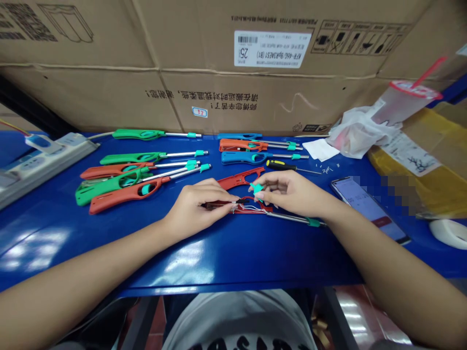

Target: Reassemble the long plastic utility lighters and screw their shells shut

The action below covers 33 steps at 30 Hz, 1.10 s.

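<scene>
An opened red lighter half-shell (251,211) lies at the middle of the blue table, white wires running inside it and a metal tube (290,218) extending to the right under my right wrist. My left hand (199,203) is closed at this half, thumb and fingertips pinching a small black part (241,201). Between the thumb and fingers of my right hand (294,192) is a teal lighter trigger (257,191), held just above the shell. The other red half-shell (237,181) rests just behind, apart from both hands. My left fingers hide the shell's left end.
Several long lighters (124,194) lie at the left, others (241,157) at the back. A yellow-black screwdriver (280,165) lies near small white scraps. At right are a phone (365,204), a drink cup (401,104) in a bag and a white round object (448,233). A power strip (47,158) sits left.
</scene>
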Available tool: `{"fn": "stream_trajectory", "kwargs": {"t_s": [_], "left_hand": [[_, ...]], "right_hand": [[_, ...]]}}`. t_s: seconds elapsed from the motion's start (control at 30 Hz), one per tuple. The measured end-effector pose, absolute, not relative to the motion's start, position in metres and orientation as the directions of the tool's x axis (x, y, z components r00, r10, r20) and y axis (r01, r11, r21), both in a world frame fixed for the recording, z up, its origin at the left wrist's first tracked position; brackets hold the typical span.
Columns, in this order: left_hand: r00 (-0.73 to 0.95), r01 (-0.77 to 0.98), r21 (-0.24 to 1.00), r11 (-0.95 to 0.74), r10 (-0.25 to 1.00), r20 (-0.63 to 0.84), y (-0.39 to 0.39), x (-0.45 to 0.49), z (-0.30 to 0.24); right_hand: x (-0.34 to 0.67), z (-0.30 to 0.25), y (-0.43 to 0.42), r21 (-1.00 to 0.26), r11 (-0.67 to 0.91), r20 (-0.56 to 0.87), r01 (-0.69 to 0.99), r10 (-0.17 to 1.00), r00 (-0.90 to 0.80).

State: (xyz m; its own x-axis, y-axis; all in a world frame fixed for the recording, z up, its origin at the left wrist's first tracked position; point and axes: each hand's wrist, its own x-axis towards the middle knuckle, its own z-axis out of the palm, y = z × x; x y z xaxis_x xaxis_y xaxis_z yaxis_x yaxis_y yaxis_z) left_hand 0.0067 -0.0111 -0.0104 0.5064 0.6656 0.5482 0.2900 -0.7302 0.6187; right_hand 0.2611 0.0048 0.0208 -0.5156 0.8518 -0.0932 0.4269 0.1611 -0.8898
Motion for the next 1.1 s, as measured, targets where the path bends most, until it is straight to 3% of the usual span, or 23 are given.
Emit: {"fn": "stream_trajectory", "kwargs": {"t_s": [0.3,0.77,1.1], "left_hand": [[0.497,0.284,0.609,-0.74,0.657,0.567,-0.0115,0.0069,-0.0111],[0.488,0.295,0.624,-0.724,0.675,0.553,-0.0116,0.0067,-0.0119],[0.483,0.256,0.643,-0.722,0.672,0.561,-0.0095,0.0075,-0.0143]], "right_hand": [[0.2596,0.0132,0.0075,-0.939,0.028,-0.173,0.343,0.824,-0.54],[0.2626,0.0137,0.0079,-0.927,-0.097,-0.289,0.363,0.802,-0.523],[0.263,0.0155,0.0067,-0.885,0.049,-0.284,0.463,0.732,-0.62]]}}
